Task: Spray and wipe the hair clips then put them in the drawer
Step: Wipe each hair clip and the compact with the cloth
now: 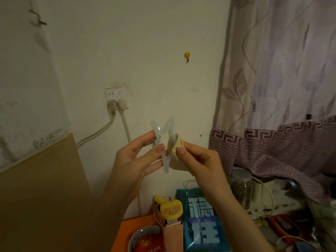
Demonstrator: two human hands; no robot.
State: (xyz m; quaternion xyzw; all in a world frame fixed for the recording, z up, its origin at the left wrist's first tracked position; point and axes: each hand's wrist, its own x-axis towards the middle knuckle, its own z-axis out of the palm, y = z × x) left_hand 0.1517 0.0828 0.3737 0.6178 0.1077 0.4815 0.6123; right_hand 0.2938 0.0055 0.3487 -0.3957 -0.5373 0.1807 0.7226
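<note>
A pale translucent hair clip point(167, 130) is held up in front of the wall at the middle of the view. My left hand point(140, 157) pinches its left side between thumb and fingers. My right hand point(198, 159) pinches a beige cloth point(175, 142) folded over the clip's right edge, and more of the cloth hangs below the fingers. No drawer or spray bottle shows in this view.
Below the hands sit a yellow handheld fan point(170, 209), a blue printed bag point(201, 224) and an orange surface point(127, 228). A brown board point(41, 197) leans at the left. A wall socket point(116, 97) holds two plugs. A curtain point(281, 88) hangs on the right above a jar point(241, 186).
</note>
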